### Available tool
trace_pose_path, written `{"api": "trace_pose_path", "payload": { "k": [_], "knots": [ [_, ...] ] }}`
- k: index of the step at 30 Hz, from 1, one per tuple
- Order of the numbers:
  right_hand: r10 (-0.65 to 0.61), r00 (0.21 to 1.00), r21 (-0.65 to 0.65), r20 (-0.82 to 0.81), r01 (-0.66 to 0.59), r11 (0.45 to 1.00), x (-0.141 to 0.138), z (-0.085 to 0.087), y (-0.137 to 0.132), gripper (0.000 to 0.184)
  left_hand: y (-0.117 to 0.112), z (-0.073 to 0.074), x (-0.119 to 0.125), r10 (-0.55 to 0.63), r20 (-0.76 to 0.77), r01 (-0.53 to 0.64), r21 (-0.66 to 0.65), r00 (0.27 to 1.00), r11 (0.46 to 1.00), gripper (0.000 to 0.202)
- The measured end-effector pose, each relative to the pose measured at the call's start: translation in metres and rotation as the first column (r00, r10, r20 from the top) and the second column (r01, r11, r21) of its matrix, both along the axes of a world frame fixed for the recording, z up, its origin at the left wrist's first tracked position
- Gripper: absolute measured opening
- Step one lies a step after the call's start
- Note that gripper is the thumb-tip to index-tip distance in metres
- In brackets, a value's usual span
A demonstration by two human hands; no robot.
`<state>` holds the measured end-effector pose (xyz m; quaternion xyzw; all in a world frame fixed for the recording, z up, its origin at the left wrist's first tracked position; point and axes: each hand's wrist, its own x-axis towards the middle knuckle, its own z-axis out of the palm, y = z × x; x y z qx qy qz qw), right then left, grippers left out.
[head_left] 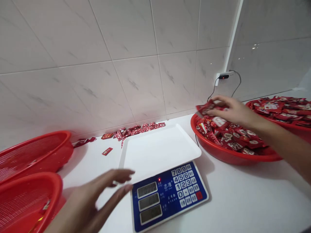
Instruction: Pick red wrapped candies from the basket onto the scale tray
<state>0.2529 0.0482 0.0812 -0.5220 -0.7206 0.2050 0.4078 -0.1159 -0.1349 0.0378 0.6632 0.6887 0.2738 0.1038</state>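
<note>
My right hand [224, 108] is closed on a red candy packet [204, 107], held just above a red basket [218, 155] piled with red-wrapped candies [239, 139]. Over the left front edge of the scale's white tray [160, 149], my left hand [97, 194] is held with thumb and fingers apart and nothing between them. The digital scale [170, 197] has a blue panel with number keys and three displays, too dim to read surely. Nothing lies on its tray.
Two red baskets [57, 184] stand at the left, one behind the other. Small red packets [138, 130] lie along the tiled wall, with a loose one [107, 151] nearer. Another full red basket [291, 124] sits far right. A wall socket [223, 76] has a cable plugged in.
</note>
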Motion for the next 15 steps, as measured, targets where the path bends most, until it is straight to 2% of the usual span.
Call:
{"api": "trace_pose_path", "payload": {
  "k": [3, 5, 7, 8, 10, 12, 15],
  "knots": [
    [0.277, 0.953, -0.038, -0.123, -0.283, 0.958, -0.065, 0.001, -0.008, 0.029, 0.035, 0.034, 0.024, -0.052, 0.077, 0.041, 0.14, 0.996, 0.989, 0.05],
    [0.435, 0.879, -0.063, -0.198, -0.454, 0.889, -0.1, -0.003, -0.012, 0.026, 0.057, 0.045, 0.038, -0.075, 0.133, 0.044, 0.224, 0.988, 0.974, 0.056],
    [0.516, 0.82, -0.09, -0.245, -0.55, 0.83, -0.124, -0.011, -0.017, 0.022, 0.075, 0.043, 0.046, -0.138, 0.214, 0.076, 0.275, 0.967, 0.959, 0.057],
    [0.544, 0.797, -0.091, -0.264, -0.581, 0.809, -0.133, -0.015, -0.019, 0.022, 0.083, 0.038, 0.047, -0.188, 0.249, 0.121, 0.261, 0.95, 0.958, 0.053],
    [0.576, 0.768, -0.088, -0.279, -0.618, 0.782, -0.144, -0.025, -0.02, 0.022, 0.095, 0.028, 0.047, -0.265, 0.274, 0.203, 0.234, 0.925, 0.951, 0.035],
    [0.579, 0.765, -0.109, -0.281, -0.625, 0.773, -0.149, -0.035, -0.017, 0.028, 0.102, 0.019, 0.045, -0.29, 0.263, 0.235, 0.219, 0.92, 0.947, 0.021],
    [0.512, 0.819, -0.169, -0.257, -0.56, 0.811, -0.149, -0.044, -0.007, 0.037, 0.103, 0.016, 0.039, -0.254, 0.192, 0.22, 0.183, 0.948, 0.958, 0.018]
  ]
}}
